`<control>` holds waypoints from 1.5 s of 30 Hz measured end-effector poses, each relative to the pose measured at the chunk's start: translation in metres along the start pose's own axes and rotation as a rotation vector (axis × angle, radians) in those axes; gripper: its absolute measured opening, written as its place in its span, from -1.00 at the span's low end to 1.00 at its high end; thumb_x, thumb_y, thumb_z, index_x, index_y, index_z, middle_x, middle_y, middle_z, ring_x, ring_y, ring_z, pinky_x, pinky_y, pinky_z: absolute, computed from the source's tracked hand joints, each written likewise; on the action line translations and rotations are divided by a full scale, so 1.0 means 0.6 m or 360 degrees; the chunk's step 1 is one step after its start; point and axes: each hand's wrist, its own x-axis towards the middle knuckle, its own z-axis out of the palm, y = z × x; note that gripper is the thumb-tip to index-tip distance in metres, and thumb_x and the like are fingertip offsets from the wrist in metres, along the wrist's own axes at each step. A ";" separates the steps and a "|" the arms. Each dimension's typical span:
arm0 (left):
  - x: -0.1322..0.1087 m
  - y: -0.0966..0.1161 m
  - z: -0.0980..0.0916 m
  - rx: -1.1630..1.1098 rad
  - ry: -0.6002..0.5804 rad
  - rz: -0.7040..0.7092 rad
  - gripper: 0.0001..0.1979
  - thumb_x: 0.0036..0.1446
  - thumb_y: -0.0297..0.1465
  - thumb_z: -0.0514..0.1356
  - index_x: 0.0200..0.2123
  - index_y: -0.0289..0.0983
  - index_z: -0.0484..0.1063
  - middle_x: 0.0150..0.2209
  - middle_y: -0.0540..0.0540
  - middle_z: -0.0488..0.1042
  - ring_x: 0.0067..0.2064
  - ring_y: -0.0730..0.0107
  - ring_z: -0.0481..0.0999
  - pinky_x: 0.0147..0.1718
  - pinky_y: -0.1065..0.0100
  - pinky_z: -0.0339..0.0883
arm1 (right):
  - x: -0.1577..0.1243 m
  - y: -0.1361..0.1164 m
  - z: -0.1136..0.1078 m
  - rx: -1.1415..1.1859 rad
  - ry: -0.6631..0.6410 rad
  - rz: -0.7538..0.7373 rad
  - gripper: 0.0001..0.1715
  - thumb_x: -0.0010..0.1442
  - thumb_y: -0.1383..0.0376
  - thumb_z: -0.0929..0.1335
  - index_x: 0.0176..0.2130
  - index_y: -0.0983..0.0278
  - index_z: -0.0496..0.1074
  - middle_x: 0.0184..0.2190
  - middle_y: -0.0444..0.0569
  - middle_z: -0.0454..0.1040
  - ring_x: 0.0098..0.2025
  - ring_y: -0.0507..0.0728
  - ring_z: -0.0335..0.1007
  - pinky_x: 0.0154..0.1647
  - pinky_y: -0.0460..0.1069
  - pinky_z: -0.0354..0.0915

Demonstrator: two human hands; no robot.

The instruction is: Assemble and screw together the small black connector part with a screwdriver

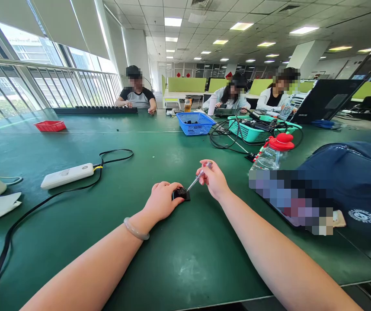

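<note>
On the green table (pixel 185 268), my left hand (pixel 162 199) is closed around the left side of a small black part (pixel 181 193), thumb and fingers on its edges. A bracelet circles the left wrist. My right hand (pixel 212 178) pinches a thin screwdriver-like tool (pixel 198 177), which slants down to the left. The tool's tip is at the right side of the black part, and whether it touches is too small to tell. The black part's details are partly hidden by my left fingers.
A white power strip (pixel 68 175) with black cable lies left. Ahead are a blue basket (pixel 196 128), a green basket (pixel 252 133) of cables and a red tray (pixel 49 126). A red-capped bottle (pixel 271 155) and dark blue bag (pixel 350 181) stand right. Several people sit beyond.
</note>
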 end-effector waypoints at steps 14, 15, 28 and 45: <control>0.006 -0.014 0.000 -0.0067 0.0069 -0.0150 -0.71 0.15 -0.31 0.23 -0.03 -0.11 0.44 -0.09 -0.06 0.57 0.08 0.11 0.41 0.15 0.02 0.19 | -0.030 -0.022 0.019 -0.0581 -0.0186 -0.0494 -0.58 0.02 0.01 0.50 -0.42 0.18 0.29 -0.53 -0.20 0.36 -0.56 0.00 0.24 -0.50 -0.04 0.24; 0.006 -0.014 0.000 -0.0072 0.0069 -0.0148 -0.71 0.14 -0.30 0.23 -0.03 -0.11 0.44 -0.09 -0.06 0.57 0.08 0.11 0.41 0.14 0.03 0.20 | -0.035 -0.026 0.022 -0.0704 -0.0165 -0.0572 -0.61 0.04 0.04 0.49 -0.43 0.18 0.29 -0.56 -0.21 0.33 -0.56 0.00 0.21 -0.51 -0.05 0.21; 0.006 -0.016 0.000 -0.0008 0.0052 -0.0137 -0.68 0.12 -0.40 0.18 -0.02 -0.14 0.45 -0.04 -0.11 0.57 0.09 0.07 0.42 0.13 0.02 0.20 | -0.082 -0.032 0.067 -0.1516 -0.0723 -0.1351 -0.82 0.17 0.25 0.30 -0.46 0.15 0.25 -0.64 -0.20 0.29 -0.61 0.02 0.14 -0.50 -0.05 0.09; 0.009 -0.019 0.002 -0.0048 0.0066 -0.0094 -0.61 0.15 -0.30 0.24 0.05 -0.19 0.39 -0.02 -0.13 0.55 0.08 0.08 0.43 0.12 0.07 0.25 | -0.070 -0.027 0.049 -0.1354 -0.0291 -0.1231 -0.79 0.24 0.17 0.31 -0.43 0.14 0.34 -0.61 -0.16 0.32 -0.58 0.05 0.19 -0.45 -0.04 0.20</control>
